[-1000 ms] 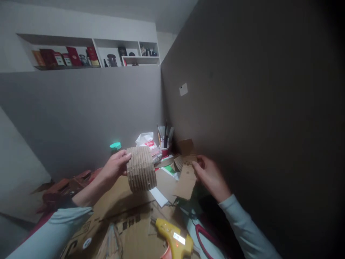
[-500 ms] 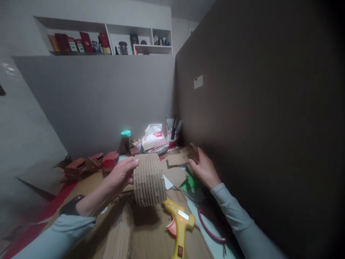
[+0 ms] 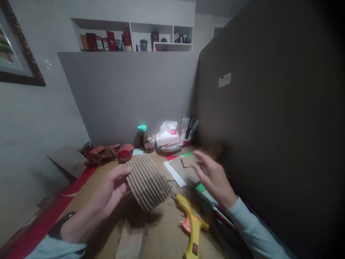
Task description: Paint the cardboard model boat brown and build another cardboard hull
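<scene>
My left hand [image 3: 114,189] grips the left edge of a curved piece of corrugated cardboard [image 3: 148,181], its ridges facing up, tilted above the table. My right hand [image 3: 214,176] hovers over flat cardboard scraps [image 3: 185,174], thumb and fingers apart, with nothing seen held between them. A small brown cardboard strip [image 3: 188,162] lies by its fingertips. Below and between the hands a yellow glue gun [image 3: 192,223] rests, its nozzle toward the corrugated piece and a small red light showing.
A layered cardboard strip [image 3: 132,239] lies at the front. Reddish-brown built pieces [image 3: 107,153] stand back left. A tissue pack [image 3: 167,136], a green-lidded jar [image 3: 142,135] and a cup of pens [image 3: 186,138] line the back. A dark partition [image 3: 269,108] rises on the right.
My right hand has let go of a cardboard piece, and its fingers have spread. The corrugated piece has tilted in my left hand. The view has swung left.
</scene>
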Motion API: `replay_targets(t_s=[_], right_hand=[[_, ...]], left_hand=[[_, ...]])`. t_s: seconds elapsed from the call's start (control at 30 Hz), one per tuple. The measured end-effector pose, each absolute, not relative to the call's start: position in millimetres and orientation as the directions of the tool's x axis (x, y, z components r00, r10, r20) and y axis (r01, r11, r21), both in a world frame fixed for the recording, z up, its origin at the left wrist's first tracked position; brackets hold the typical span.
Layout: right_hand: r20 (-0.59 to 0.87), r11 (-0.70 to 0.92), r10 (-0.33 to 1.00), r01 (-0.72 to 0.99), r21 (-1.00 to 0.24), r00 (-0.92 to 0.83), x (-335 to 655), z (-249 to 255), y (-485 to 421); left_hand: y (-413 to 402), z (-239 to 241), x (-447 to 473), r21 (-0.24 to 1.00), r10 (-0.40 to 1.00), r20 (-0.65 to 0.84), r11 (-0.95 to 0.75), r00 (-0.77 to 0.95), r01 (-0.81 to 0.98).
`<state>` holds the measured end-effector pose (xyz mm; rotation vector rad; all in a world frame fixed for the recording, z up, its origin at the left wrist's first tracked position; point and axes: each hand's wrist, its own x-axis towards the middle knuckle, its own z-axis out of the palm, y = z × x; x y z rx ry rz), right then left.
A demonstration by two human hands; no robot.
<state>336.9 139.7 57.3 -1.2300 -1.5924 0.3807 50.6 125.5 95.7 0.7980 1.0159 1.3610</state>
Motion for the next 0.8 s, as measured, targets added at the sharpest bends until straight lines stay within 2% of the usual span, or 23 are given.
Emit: replay_targets(t_s=[0.07, 0.2, 0.3, 0.43, 0.53, 0.63, 0.8], right_hand=[[0.415, 0.432, 0.901, 0.373, -0.821, -0.128, 311.0, 63.3, 121.1], [0.281, 0.338, 0.882, 0.094, -0.936, -0.379, 269.3, 65.8, 92.7], [0.221, 0.196, 0.871, -0.101, -0.975, -0.438, 260.9, 62.7, 88.3], [0.179, 0.053, 0.872, -0.276, -0.96, -0.455, 267.2, 59.6, 93.1], [0.161, -0.01, 0.865, -0.337, -0.941, -0.475, 268.6, 58.8, 94.6], [0.153, -0.026, 0.867, -0.35, -0.936, -0.473, 265.9, 58.1, 92.9], [0.144, -0.028, 0.879, -0.35, -0.936, -0.455, 263.3, 56.9, 87.1]], left_hand=[[117.5, 93.8, 47.9, 0.882, 0.985, -0.164, 0.123, -0.052, -0.455], [98.8, 86.5, 46.1, 0.832, 0.981, -0.195, 0.162, -0.006, -0.531], [87.7, 77.8, 41.6, 0.826, 0.981, -0.193, 0.176, 0.025, -0.536], [79.2, 62.2, 31.0, 0.845, 0.975, -0.204, 0.221, 0.088, -0.486], [75.9, 51.3, 24.5, 0.902, 0.975, -0.192, 0.22, 0.112, -0.371], [73.9, 44.9, 21.0, 0.96, 0.985, -0.16, 0.169, 0.058, -0.225], [69.1, 38.9, 23.9, 0.997, 0.999, -0.011, 0.015, -0.053, 0.074]])
